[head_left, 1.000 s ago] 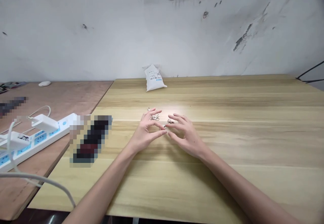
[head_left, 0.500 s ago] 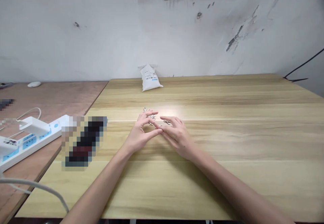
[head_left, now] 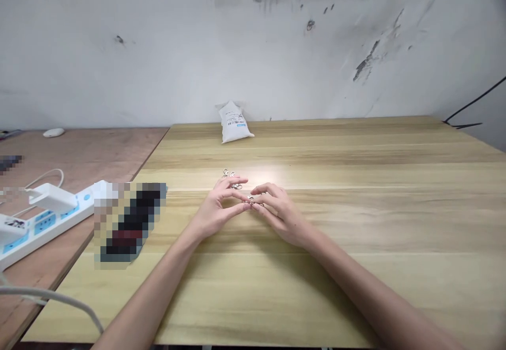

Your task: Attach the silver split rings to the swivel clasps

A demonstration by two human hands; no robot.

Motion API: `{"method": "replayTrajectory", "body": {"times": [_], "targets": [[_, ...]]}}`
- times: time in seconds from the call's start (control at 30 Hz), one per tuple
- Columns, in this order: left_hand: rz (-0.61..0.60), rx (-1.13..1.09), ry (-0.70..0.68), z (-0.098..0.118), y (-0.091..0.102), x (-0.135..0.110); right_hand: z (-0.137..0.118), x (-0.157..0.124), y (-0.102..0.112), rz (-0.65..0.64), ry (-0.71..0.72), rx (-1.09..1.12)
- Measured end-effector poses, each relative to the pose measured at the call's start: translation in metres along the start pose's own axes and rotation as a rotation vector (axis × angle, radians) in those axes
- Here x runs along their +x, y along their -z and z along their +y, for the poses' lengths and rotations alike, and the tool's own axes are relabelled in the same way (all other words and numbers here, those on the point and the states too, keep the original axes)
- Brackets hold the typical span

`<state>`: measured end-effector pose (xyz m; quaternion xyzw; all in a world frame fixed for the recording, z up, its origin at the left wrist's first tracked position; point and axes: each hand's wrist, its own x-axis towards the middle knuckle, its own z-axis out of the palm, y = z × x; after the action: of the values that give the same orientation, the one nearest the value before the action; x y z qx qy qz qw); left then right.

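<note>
My left hand [head_left: 215, 208] is closed in a pinch, thumb and index finger meeting on a small silvery lobster clasp [head_left: 251, 200]. From the other side my right hand [head_left: 281, 212] pinches the same clasp, its fingertips almost touching the left ones. Part of the clasp is hidden behind the fingers, and a bit of metal also shows under the right fingertips. Several more lobster clasps [head_left: 236, 186] lie on the wooden table [head_left: 356, 207] just beyond the left hand, partly covered by its fingers.
At the back, a white labelled plastic bag [head_left: 236, 123] leans near the wall. A blurred-out dark flat object [head_left: 134, 222] lies to the left. Past it, a white power strip [head_left: 43, 223] with plugged-in chargers sits on a brown table [head_left: 114, 149]. A grey cable [head_left: 59, 297] crosses the front left corner.
The clasp by the right fingers has come in between both hands' fingertips. My right fingers have curled in and down, and more of the loose clasps behind the left hand now show.
</note>
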<state>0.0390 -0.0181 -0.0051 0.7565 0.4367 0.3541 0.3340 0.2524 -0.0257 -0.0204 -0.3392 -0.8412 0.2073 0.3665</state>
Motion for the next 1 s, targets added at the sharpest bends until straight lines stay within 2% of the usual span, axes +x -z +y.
{"method": "replayTrajectory", "body": {"times": [0.13, 0.3, 0.37, 0.53, 0.6, 0.7, 0.87, 1.0], "targets": [[-0.01, -0.086, 0.062, -0.001, -0.003, -0.001, -0.005, 0.0, 0.003, -0.023, -0.044, 0.091], [0.004, -0.057, 0.007, -0.005, -0.001, -0.002, -0.007, 0.001, 0.006, -0.034, -0.065, 0.125], [0.001, 0.075, -0.079, -0.004, -0.001, -0.002, -0.006, 0.001, 0.006, -0.049, -0.082, 0.122], [0.07, 0.623, -0.344, 0.001, -0.015, -0.003, -0.007, 0.001, -0.002, -0.035, -0.118, 0.033], [0.117, 0.772, -0.398, 0.003, -0.02, -0.005, -0.01, 0.002, -0.007, -0.024, -0.143, 0.002], [0.171, 0.876, -0.425, 0.005, -0.023, -0.006, -0.016, 0.002, -0.012, -0.033, -0.184, 0.011], [0.224, 0.862, -0.437, 0.009, -0.017, -0.006, -0.02, 0.001, -0.01, -0.057, -0.23, 0.128], [0.185, 0.681, -0.358, 0.008, -0.012, -0.006, -0.013, -0.001, -0.006, -0.012, -0.214, 0.121]]}}
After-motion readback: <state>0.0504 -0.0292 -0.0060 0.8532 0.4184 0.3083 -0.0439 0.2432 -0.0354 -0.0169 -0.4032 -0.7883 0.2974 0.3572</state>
